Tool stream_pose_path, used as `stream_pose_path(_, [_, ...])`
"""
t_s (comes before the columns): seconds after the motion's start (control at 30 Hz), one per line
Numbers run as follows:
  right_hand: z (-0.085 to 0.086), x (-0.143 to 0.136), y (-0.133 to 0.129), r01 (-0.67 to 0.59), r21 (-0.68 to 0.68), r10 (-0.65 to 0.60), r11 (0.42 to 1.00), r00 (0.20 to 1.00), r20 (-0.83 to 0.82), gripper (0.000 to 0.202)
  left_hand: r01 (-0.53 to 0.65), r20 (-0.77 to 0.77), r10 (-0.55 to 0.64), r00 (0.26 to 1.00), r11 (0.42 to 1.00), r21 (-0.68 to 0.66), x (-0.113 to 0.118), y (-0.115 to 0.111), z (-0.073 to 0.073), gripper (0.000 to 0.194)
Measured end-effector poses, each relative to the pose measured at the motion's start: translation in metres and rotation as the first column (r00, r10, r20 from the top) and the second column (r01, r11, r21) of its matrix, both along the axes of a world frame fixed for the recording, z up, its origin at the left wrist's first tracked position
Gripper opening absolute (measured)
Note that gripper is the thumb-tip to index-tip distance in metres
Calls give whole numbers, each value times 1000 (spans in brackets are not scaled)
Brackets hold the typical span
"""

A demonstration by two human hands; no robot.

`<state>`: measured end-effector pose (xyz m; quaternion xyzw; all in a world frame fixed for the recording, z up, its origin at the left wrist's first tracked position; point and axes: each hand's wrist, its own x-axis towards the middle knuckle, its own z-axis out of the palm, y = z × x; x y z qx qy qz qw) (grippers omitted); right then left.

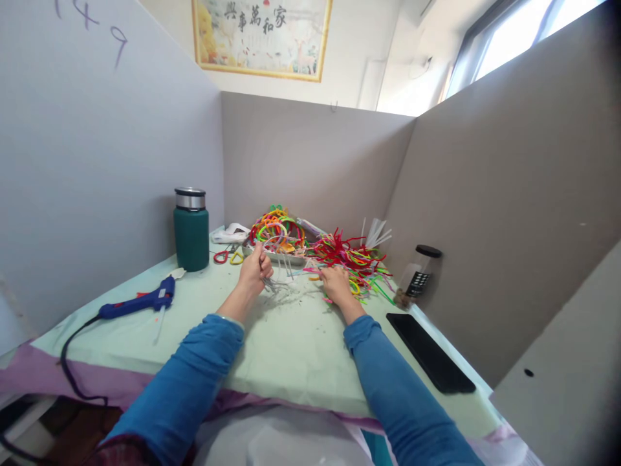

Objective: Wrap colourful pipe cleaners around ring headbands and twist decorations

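Note:
My left hand (256,268) is closed around a bunch of thin grey pipe cleaners (277,285), whose ends stick out below and to the right of the fist. My right hand (337,285) reaches down at the near edge of a heap of coloured pipe cleaners (347,249), mostly red and green. Its fingers point down among pink and orange pieces and are partly hidden, so I cannot make out whether they grip one. Behind my left hand a metal tray (276,257) holds a tangle of bent, colourful pipe cleaners (279,226).
A blue glue gun (140,303) with its cord lies at the left, near a green bottle (191,233). Red-and-yellow-handled scissors (220,257) lie beside the tray. White glue sticks (377,233), a clear jar (416,278) and a black phone-like slab (429,353) are at the right. Grey partitions enclose the table.

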<state>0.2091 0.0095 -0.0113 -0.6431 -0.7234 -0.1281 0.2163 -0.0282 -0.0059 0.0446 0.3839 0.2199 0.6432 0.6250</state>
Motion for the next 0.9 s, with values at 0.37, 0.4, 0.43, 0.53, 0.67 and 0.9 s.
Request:
stream_pose_path(0.37, [2, 24, -8, 172, -83, -170, 982, 985, 20, 30, -64, -5, 64, 998, 998, -7, -11, -1, 7, 52])
stream_pose_path(0.4, [4, 20, -10, 154, -60, -153, 986, 988, 20, 36, -52, -42, 52, 998, 999, 6, -8, -2, 6, 52])
stream_pose_path(0.43, [7, 14, -13, 130, -16, -130, 991, 991, 15, 42, -41, -86, 43, 995, 999, 25, -5, -3, 5, 51])
stream_pose_path(0.53, [20, -7, -22, -74, 53, 73, 996, 997, 15, 61, -14, -250, 43, 967, 993, 116, 6, -4, -1, 49])
stream_pose_path(0.67, [37, -38, -39, -443, 102, 448, 891, 894, -26, 48, 45, -408, 55, 911, 972, 231, 16, -4, -8, 42])
stream_pose_path(0.9, [52, -43, -57, -142, -172, 146, 975, 989, 11, 27, 51, -374, 20, 927, 983, 179, 17, -4, -9, 41])
